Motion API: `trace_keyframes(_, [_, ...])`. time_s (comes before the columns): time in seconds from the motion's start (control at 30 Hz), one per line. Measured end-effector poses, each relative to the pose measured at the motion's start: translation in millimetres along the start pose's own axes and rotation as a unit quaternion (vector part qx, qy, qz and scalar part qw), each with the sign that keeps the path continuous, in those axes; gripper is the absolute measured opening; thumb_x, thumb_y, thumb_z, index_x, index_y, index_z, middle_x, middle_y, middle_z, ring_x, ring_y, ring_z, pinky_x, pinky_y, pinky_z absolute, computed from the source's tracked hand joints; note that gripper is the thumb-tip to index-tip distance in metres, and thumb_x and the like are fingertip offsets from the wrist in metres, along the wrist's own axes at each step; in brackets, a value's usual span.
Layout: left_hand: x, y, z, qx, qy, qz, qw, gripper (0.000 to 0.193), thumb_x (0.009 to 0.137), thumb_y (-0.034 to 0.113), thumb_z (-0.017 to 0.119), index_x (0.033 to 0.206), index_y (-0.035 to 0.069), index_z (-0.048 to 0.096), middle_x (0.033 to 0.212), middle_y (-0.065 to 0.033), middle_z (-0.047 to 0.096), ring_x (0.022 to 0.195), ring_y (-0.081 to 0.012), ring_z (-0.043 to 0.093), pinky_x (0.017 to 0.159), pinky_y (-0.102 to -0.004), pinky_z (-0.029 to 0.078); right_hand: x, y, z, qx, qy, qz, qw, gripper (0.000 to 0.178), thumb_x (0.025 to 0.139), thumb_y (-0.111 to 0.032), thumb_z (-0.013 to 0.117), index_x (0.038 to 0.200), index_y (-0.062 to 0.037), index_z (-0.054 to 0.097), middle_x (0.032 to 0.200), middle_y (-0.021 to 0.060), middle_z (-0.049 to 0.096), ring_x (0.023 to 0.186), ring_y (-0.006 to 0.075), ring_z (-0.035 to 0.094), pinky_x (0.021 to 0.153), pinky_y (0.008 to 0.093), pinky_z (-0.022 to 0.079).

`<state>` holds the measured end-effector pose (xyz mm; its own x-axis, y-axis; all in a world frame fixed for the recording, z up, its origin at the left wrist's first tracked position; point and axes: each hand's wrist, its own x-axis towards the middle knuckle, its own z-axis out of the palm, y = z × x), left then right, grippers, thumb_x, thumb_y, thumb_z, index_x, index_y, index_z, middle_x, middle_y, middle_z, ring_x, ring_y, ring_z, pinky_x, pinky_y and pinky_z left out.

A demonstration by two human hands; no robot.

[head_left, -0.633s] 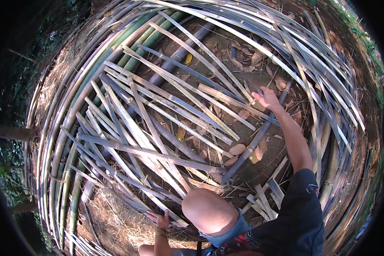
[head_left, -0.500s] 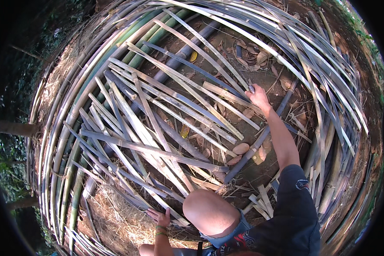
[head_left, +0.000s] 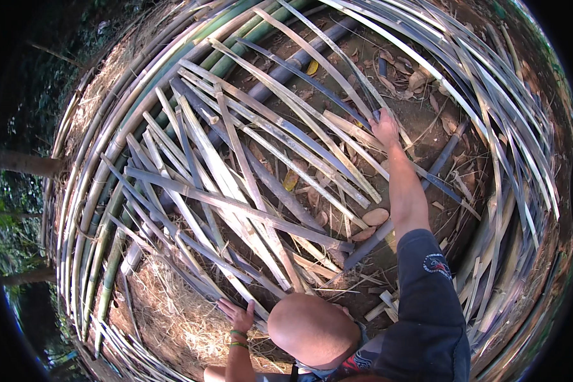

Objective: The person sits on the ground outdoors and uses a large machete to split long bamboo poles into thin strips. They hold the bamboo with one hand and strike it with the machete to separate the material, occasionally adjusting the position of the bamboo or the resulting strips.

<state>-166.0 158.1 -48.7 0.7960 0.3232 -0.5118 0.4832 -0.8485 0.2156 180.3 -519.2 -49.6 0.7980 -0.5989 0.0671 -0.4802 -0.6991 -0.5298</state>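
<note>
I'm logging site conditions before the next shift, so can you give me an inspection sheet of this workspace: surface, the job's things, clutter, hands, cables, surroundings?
Surface: bare dirt ground, with a dry straw patch at the lower left.
Job's things: a crisscrossed pile of split bamboo strips; whole green bamboo poles along the upper left; a dark pole lying under the right forearm.
Clutter: dry leaves and short bamboo offcuts scattered on the dirt.
Hands: right hand reaches out and grips a strip's end; left hand, fingers spread, rests on strips near the straw.
Cables: nothing seen.
Surroundings: tree trunks and green foliage at the left edge.
</note>
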Motion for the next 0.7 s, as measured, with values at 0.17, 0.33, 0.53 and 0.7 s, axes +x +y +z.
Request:
trace_keyframes(0.17, [-1, 20, -10, -0.014, -0.028, -0.032, 0.999, 0.132, 0.08, 0.073, 0.061, 0.151, -0.003, -0.019, 0.159, -0.0281, -0.018, 0.149, -0.0461, -0.013, 0.117, -0.0646, 0.007, -24, -1, 1, -0.043, 0.043, -0.042, 0.997, 0.042, 0.083, -0.018, 0.072, 0.119, -0.0051, 0.054, 0.096, 0.0221, 0.069, 0.089, 0.0432, 0.066, 0.08, 0.0532, 0.051])
trace_keyframes(0.33, [4, 6, -5, 0.01, -0.018, -0.029, 0.999, 0.131, 0.08, 0.074, 0.06, 0.152, -0.002, -0.019, 0.16, -0.028, -0.016, 0.149, -0.0452, -0.012, 0.117, -0.0647, 0.009, -38, -19, -14, -0.051, 0.139, -0.127, 0.981, 0.042, 0.078, -0.004, 0.071, 0.116, -0.0061, 0.054, 0.093, 0.0215, 0.067, 0.084, 0.0437, 0.066, 0.074, 0.0529, 0.052])
trace_keyframes(0.53, [9, 5, -2, 0.019, 0.001, -0.028, 0.999, 0.13, 0.08, 0.074, 0.059, 0.153, 0.001, -0.019, 0.161, -0.0253, -0.016, 0.151, -0.0419, -0.009, 0.117, -0.064, 0.012, -23, -62, -69, 0.007, 0.219, -0.187, 0.958, 0.042, 0.076, -0.002, 0.07, 0.113, -0.0057, 0.052, 0.097, 0.0196, 0.067, 0.084, 0.0425, 0.066, 0.071, 0.0513, 0.053])
trace_keyframes(0.7, [13, 1, 7, 0.056, -0.016, -0.064, 0.996, 0.129, 0.081, 0.076, 0.057, 0.152, 0.005, -0.023, 0.161, -0.0209, -0.021, 0.151, -0.0388, -0.014, 0.118, -0.0633, 0.011, -75, -75, -145, -0.008, 0.173, -0.203, 0.964, 0.04, 0.076, -0.004, 0.069, 0.111, -0.0076, 0.052, 0.094, 0.0173, 0.067, 0.081, 0.042, 0.066, 0.069, 0.0525, 0.052])
